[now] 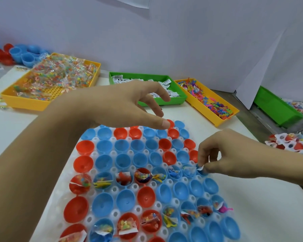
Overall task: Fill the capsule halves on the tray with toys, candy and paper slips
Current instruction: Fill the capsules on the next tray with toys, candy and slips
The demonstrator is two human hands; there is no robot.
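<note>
White moulded tray [101, 187] fills the near middle of the table, blue and red capsule halves [103, 145] seated in its wells. Far rows are empty. One middle row is filled left to right, and the near right and near left wells hold candy, toys and slips; the row between them is bare.

Supply bins sit along the far edge: yellow candy bin [24, 101] far left with wrapped candy, green slip bin [179, 100] in the middle with paper slips, yellow toy bin [222, 122] to its right with small bright toys. Loose capsule halves [21, 55] lie at far left, beyond the candy bin.

Your left hand [122, 105] hovers over the far rows of the tray, fingers spread and relaxed, holding nothing. Your right hand [222, 154] is at the right end of the filled middle row, thumb and forefinger pinching a paper slip [200, 167] just above a blue half [202, 172] there.

Judged step: dropping the slip into that last blue half of the row. To do it well:
- lower the pinch into the cup before you let go, since a slip this light will likely flutter out
- keep it clear of the neighbouring half, which already holds candy
- tuck it below the rim so closing later isn't blocked
- use the idle left hand to fetch from the slip bin, it's near
</note>
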